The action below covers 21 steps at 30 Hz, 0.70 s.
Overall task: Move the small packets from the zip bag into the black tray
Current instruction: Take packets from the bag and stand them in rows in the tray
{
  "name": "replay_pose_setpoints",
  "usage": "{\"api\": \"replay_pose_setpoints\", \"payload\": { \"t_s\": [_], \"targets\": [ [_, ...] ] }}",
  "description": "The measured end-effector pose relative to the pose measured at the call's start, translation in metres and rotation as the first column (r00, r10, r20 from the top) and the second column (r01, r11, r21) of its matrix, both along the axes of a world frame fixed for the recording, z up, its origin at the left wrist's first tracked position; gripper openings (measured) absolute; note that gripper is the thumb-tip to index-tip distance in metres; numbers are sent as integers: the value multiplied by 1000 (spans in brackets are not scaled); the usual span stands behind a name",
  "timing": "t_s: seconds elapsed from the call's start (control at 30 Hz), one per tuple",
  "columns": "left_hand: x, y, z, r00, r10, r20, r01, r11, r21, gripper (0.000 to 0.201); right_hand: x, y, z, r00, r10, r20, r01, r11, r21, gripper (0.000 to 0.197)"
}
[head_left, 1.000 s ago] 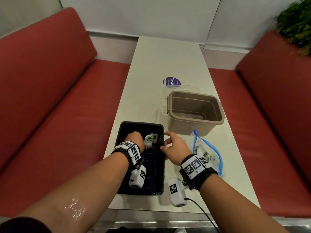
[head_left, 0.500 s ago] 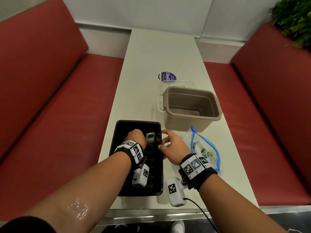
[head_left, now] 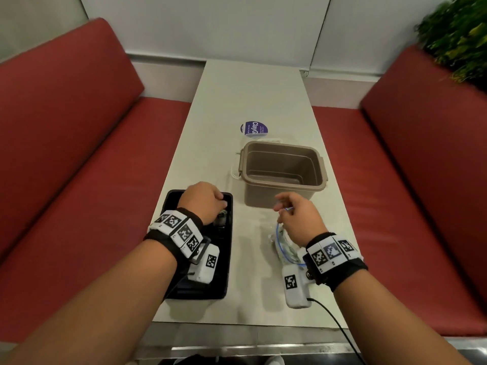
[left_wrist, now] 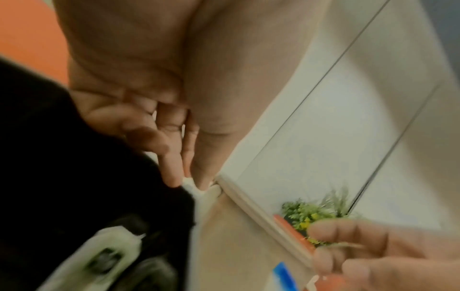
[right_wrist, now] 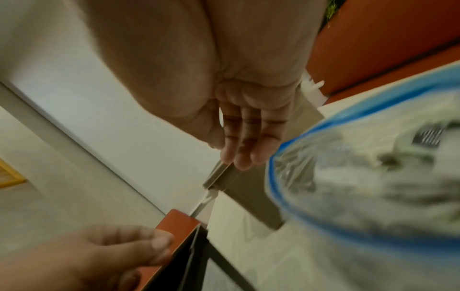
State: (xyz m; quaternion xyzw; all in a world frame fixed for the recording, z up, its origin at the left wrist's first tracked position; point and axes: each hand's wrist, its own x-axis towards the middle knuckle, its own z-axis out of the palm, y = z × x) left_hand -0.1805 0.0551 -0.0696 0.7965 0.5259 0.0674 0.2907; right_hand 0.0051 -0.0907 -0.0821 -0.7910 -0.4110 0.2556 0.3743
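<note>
left hand (head_left: 204, 202) hangs over the far end of the rectangular black tray (head_left: 226, 272), fingers loosely extended in the wrist view, nothing held. a glossy white-and-green small packet (left_wrist: 99, 258) lies in the tray just beneath it, blurred. right hand (head_left: 300, 217) is raised beside the tray, fingers straight and together; whether it pinches anything cannot be told. the crinkled clear zip bag (right_wrist: 373, 177), blue-rimmed, lies on the pale smooth surface (head_left: 250, 96) under the right wrist, more packets inside. a taupe plastic tub (head_left: 282, 172) stands beyond both hands.
</note>
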Motion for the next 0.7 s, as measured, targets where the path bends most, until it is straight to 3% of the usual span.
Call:
{"api": "replay_pose_setpoints", "payload": {
  "t_s": [0.07,0.13,0.23,0.3,0.43,0.53,0.7],
  "targets": [
    [16,-22,19,986,-97,133,95,995,24,15,21,-11,-1,998,-26,63,28,999,-28,25],
    [38,-45,29,954,-239,180,235,971,44,15,36,-23,-4,988,1,152,16,994,-107,14],
    [74,-75,24,899,-419,128,416,908,45,17,48,-39,-11,975,84,207,-36,973,-227,7],
    [94,-90,9,879,-476,-18,476,879,34,18,51,-47,-17,965,157,210,-87,947,-308,8],
    [114,-104,-24,887,-347,-306,382,922,61,17,55,-57,-28,942,285,175,-189,886,-424,16],
    [119,-109,-38,906,-238,-351,274,960,57,29,59,-59,-33,903,395,169,-269,826,-495,26],
    [128,-116,-40,932,-144,-332,157,987,14,30,65,-59,-32,832,526,179,-370,764,-528,16]
  ]
}}
